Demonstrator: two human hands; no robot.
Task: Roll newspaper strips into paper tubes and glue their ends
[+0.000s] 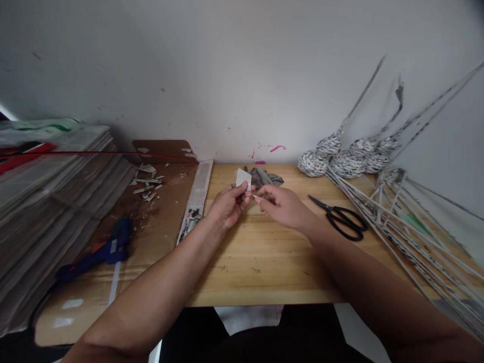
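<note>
My left hand (232, 204) pinches a small strip of printed paper (243, 177), whose upper end stands up above the thumb. Close beside it, my right hand (278, 202) has thumb and forefinger pinched on the pale, narrow lower end of what looks like the same strip. The two hands nearly meet over the wooden table (257, 262). Just behind them lies a crumpled grey cloth (266, 177). Black-handled scissors (342, 217) rest on the table to the right of my right hand, with the blades pointing away to the left.
At left, a blue glue gun (117, 242) and paper scraps (149, 189) lie on brown cardboard (162, 217), near a tall newspaper stack (56, 201). A flat newspaper strip (200, 186) borders the cardboard. At right are several woven paper shapes (313, 164) and long paper rods (412, 252).
</note>
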